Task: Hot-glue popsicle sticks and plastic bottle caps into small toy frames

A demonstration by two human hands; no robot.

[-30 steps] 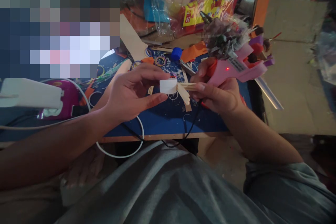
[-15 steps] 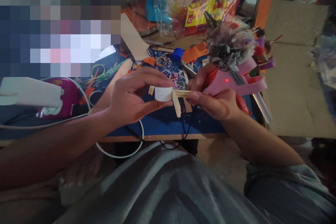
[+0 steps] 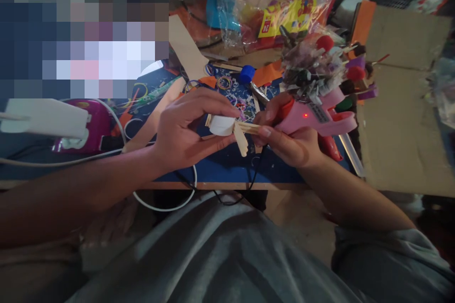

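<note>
My left hand (image 3: pixel 181 135) pinches a round white bottle cap (image 3: pixel 222 126) between its fingers and thumb. Light wooden craft sticks (image 3: pixel 249 128) stick out on the cap's right, and short stick ends show on its left. One flat stick piece (image 3: pixel 241 141) slants down beside the cap. My right hand (image 3: pixel 284 135) grips the far ends of the sticks between thumb and finger. That same hand is wrapped around a pink hot glue gun (image 3: pixel 302 120) with a lit red light. Its fingers hide much of the gun's handle, and a black cord (image 3: pixel 254 175) hangs below.
A bunch of decorated sticks and crumpled plastic (image 3: pixel 313 66) stands behind the glue gun. Scraps, rubber bands (image 3: pixel 224 83) and a blue cap (image 3: pixel 247 75) litter the blue tabletop (image 3: pixel 220 170). A white plug (image 3: pixel 44 120) sits at left; cardboard (image 3: pixel 405 118) lies at right.
The view has shifted slightly, so the background sits further right. Both hands keep their hold, and the glue gun and cap have tilted a little.
</note>
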